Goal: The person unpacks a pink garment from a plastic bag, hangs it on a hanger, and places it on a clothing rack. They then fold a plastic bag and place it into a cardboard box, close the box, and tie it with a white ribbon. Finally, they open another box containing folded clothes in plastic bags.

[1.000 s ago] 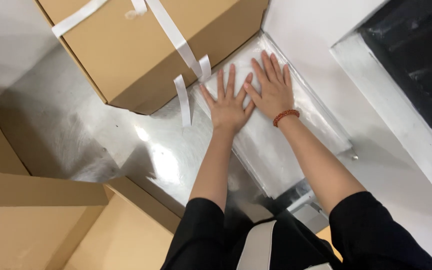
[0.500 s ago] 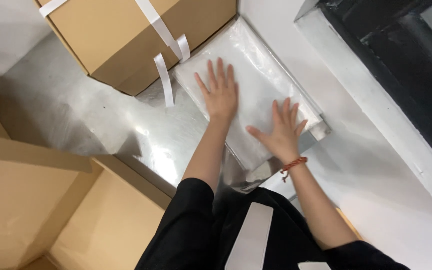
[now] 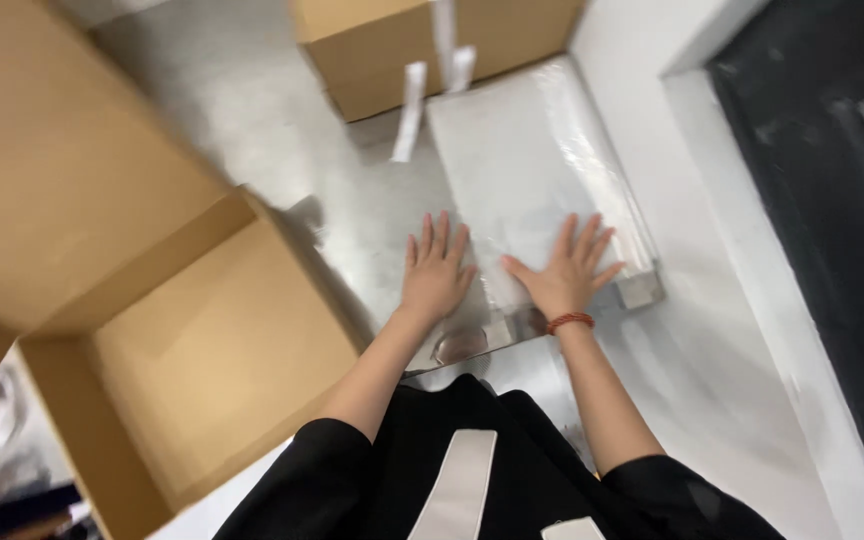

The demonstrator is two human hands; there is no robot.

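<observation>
Both hands [image 3: 497, 272] flat, seemingly pressing, on clear-wrapped white packet's [image 3: 527, 160] near end.

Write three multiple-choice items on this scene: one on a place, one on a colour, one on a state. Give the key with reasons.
1. Where does the right hand rest?
A. in the open box
B. on the clear plastic package
C. on the wall

2. What colour is the band on the right wrist?
A. red
B. blue
C. green

3. How is the left hand held?
A. in a fist
B. pinching tape
C. flat, fingers spread

Key: B, its palm lies on the package's near end; A, a red band circles the wrist; C, it lies open on the metal table beside the package.
</observation>
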